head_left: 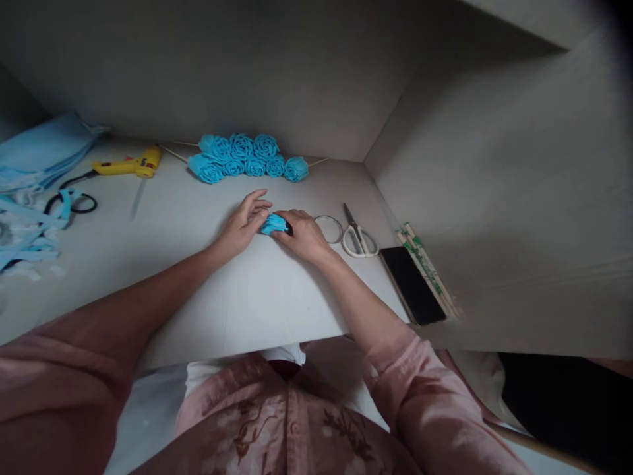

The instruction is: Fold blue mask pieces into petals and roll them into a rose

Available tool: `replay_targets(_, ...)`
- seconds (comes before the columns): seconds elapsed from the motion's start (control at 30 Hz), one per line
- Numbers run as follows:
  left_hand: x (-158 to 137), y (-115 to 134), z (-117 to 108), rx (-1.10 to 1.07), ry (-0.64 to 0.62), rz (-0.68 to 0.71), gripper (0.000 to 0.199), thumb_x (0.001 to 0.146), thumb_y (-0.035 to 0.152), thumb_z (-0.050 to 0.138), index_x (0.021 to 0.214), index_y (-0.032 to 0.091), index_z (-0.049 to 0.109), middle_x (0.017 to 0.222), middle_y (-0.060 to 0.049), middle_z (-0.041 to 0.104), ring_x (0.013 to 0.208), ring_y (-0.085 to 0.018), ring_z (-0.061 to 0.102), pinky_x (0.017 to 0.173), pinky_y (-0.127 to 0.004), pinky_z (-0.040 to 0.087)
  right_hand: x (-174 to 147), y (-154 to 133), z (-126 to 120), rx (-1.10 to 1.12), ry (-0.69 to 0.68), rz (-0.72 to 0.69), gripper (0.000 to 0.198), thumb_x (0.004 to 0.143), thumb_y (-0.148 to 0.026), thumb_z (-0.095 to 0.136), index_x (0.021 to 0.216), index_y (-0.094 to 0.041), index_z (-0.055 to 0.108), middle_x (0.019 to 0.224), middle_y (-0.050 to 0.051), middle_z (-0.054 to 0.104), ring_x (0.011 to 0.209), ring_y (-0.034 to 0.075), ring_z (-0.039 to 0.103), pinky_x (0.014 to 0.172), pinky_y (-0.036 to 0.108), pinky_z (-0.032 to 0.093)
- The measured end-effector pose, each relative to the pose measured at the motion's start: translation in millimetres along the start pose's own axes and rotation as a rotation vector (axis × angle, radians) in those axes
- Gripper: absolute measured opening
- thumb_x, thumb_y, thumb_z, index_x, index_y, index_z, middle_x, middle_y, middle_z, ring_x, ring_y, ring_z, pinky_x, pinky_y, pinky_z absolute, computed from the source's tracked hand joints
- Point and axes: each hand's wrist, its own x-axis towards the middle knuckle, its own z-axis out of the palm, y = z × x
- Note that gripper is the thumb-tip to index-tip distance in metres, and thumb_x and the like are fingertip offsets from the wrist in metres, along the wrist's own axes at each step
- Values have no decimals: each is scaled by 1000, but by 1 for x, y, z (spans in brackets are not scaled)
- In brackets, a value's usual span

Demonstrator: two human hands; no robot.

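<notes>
A small bundle of bright blue pleated material point(273, 224), paper or cloth, lies between my two hands above the middle of the table. My right hand point(302, 232) grips its right side, with the fingers curled over it and the thumb below. Something dark shows beside the bundle under those fingers; I cannot make out what it is. At the bundle's left end, my left hand point(246, 221) pinches it near the thumb, while the upper fingers stretch out loosely above.
Several blue rosettes on sticks point(242, 158) lie at the back. To the left are a yellow glue gun point(127, 165), blue sheets point(44, 148) and scraps point(30, 231). On the right lie a tape roll point(329, 229), white-handled scissors point(360, 239), a phone point(413, 285) and thin sticks point(428, 264) beside the wall.
</notes>
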Motion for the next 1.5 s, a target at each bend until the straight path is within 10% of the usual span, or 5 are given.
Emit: replay_targets(1.5,0,5,-3,67,50,16,59,95,57,45,137,17,46,124,-15,63,110,-23,62,100,-40,47,-1,-5,-4,152,197,90,37,91,-37,59,122,-19,63,114,9,70,97,22,64,86,32,46)
